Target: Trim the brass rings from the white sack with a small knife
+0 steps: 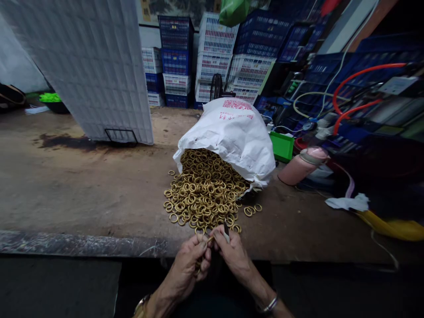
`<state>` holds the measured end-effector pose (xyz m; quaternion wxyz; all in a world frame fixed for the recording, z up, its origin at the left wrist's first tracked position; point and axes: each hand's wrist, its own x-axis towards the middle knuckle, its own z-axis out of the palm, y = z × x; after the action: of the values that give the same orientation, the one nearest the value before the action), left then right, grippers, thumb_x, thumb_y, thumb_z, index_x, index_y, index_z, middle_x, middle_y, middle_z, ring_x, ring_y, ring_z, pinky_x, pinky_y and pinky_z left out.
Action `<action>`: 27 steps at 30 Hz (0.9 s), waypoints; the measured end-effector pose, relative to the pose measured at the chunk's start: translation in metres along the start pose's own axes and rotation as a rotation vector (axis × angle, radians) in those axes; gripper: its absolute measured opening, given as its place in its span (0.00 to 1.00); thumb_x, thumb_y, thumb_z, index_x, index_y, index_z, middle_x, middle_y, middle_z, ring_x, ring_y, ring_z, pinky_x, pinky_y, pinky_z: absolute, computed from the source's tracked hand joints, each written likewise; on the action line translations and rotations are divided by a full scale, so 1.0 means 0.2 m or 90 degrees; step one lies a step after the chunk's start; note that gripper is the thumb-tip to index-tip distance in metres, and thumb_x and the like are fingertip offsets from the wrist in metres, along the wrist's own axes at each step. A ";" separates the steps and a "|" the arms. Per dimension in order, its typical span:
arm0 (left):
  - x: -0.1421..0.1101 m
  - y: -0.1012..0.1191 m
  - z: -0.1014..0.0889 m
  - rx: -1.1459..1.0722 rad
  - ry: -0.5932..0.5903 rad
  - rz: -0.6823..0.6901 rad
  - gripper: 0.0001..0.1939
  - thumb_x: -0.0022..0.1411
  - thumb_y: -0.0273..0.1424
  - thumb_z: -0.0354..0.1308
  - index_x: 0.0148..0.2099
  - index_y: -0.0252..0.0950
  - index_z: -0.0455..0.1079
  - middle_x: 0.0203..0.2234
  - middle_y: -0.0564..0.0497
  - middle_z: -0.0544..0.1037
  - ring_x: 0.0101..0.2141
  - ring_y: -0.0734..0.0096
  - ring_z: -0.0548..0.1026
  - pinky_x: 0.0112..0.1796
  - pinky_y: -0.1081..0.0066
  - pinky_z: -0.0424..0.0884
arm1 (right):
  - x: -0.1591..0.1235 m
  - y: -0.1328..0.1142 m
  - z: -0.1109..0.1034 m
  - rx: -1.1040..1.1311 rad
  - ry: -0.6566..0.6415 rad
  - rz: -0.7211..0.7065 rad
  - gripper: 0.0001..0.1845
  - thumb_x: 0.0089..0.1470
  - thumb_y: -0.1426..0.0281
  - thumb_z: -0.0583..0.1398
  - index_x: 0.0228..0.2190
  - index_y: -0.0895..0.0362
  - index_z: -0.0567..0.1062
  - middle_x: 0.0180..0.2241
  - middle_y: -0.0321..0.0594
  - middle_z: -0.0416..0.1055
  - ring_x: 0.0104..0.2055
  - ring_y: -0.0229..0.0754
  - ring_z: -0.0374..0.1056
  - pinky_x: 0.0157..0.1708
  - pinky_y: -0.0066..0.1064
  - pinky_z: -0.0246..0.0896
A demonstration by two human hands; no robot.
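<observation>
Both my hands meet over the table's front edge. My left hand (pixel 195 256) is closed, pinching a brass-coloured ring (pixel 210 239) between thumb and fingertips, and more rings appear partly hidden in its curled fingers. My right hand (pixel 232 249) is closed around a small tool (pixel 226 231) with a dark blade-like part and a pale section; the rest is hidden in the fingers. Its fingertips come up against the ring. Just beyond my hands, a heap of brass-coloured rings (pixel 205 194) spills from the open mouth of a white woven sack (pixel 228 132) lying on the table.
The brown worktable (pixel 82 190) carries a tall pale ribbed panel (pixel 106 70) at left, on a black wire stand (pixel 121 136). A pink bottle (pixel 303 165) and green tray (pixel 281 146) stand right of the sack. Orange hoses (pixel 341 97) loop beyond. Stacked crates (pixel 177 57) line the back.
</observation>
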<state>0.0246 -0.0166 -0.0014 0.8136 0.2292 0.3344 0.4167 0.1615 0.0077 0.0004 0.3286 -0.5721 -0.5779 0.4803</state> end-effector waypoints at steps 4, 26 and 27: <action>0.00 0.00 0.00 0.039 0.053 0.025 0.11 0.58 0.38 0.52 0.33 0.35 0.59 0.20 0.58 0.63 0.15 0.86 0.56 0.14 0.83 0.48 | -0.03 0.02 -0.01 -0.196 0.019 -0.093 0.09 0.52 0.71 0.48 0.31 0.57 0.67 0.23 0.36 0.66 0.26 0.37 0.62 0.28 0.26 0.54; -0.06 -0.01 0.03 0.057 -0.013 -0.031 0.15 0.57 0.41 0.52 0.30 0.32 0.64 0.17 0.55 0.65 0.14 0.85 0.55 0.13 0.82 0.48 | -0.03 0.14 -0.28 -0.416 0.240 -0.044 0.11 0.52 0.71 0.47 0.34 0.56 0.68 0.27 0.41 0.73 0.29 0.42 0.68 0.28 0.28 0.56; -0.05 -0.01 0.02 0.068 -0.008 -0.042 0.16 0.57 0.41 0.51 0.30 0.31 0.65 0.16 0.55 0.65 0.14 0.85 0.56 0.13 0.82 0.48 | -0.03 0.16 -0.31 -0.413 0.248 -0.029 0.11 0.52 0.69 0.48 0.34 0.56 0.68 0.27 0.41 0.73 0.29 0.42 0.68 0.28 0.29 0.57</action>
<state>0.0248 -0.0263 0.0045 0.8159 0.2637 0.3581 0.3696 0.2304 0.0102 -0.0077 0.2447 -0.7143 -0.6390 0.1469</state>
